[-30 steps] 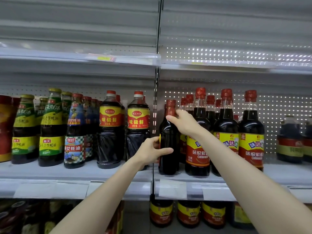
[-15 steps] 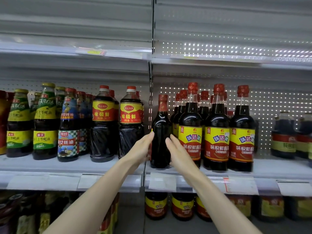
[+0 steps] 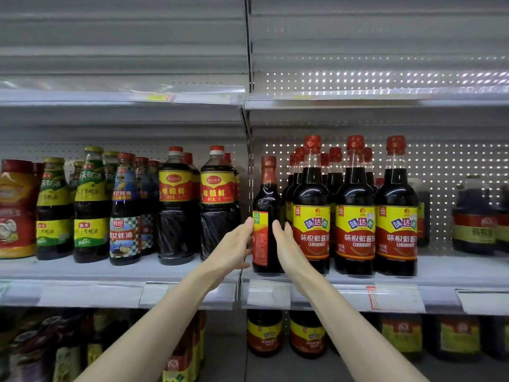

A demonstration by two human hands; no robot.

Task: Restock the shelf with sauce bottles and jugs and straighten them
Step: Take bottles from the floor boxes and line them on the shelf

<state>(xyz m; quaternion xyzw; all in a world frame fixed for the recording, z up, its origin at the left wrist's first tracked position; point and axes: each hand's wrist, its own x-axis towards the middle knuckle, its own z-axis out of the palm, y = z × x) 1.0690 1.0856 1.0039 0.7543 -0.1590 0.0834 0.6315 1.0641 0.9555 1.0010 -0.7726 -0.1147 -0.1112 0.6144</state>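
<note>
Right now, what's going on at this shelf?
A person is straightening stock. The left hand and right hand flank one dark sauce bottle standing upright on the shelf, with straight fingers laid against its sides. Its label is turned to the left, while the three matching bottles beside it face front.

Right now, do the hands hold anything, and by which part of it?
The bottle: the left hand and right hand lie against its labelled lower body, one on each side, fingers straight, none curled round it.
</note>
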